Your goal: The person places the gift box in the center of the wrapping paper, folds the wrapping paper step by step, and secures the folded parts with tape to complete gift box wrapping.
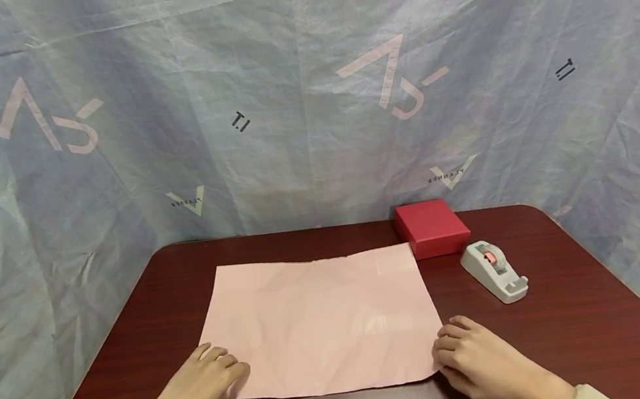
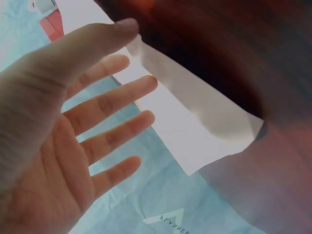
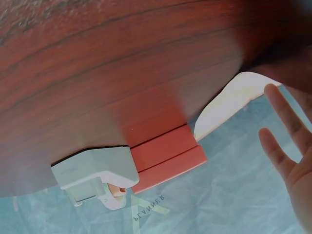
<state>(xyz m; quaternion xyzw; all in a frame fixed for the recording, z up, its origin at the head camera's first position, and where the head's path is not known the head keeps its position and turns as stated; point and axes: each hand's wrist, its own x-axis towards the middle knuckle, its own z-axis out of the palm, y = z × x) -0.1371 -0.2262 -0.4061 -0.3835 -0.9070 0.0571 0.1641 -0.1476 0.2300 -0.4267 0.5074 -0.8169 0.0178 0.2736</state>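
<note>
A wide pink sheet of paper lies across the table, lightly creased, its near edge toward me. My left hand is at the near left corner of the sheet. In the left wrist view that hand has its fingers stretched and spread beside the paper, the thumb close to its edge. At the near right corner, my right hand touches the sheet's edge with its fingertips. Only part of the right hand shows in the right wrist view, its visible fingers fairly straight near the paper.
Behind the sheet's far right corner stands a red box. A white tape dispenser sits to the right of the paper. The dark red-brown table backs onto a printed grey-blue cloth, which also hangs at both sides.
</note>
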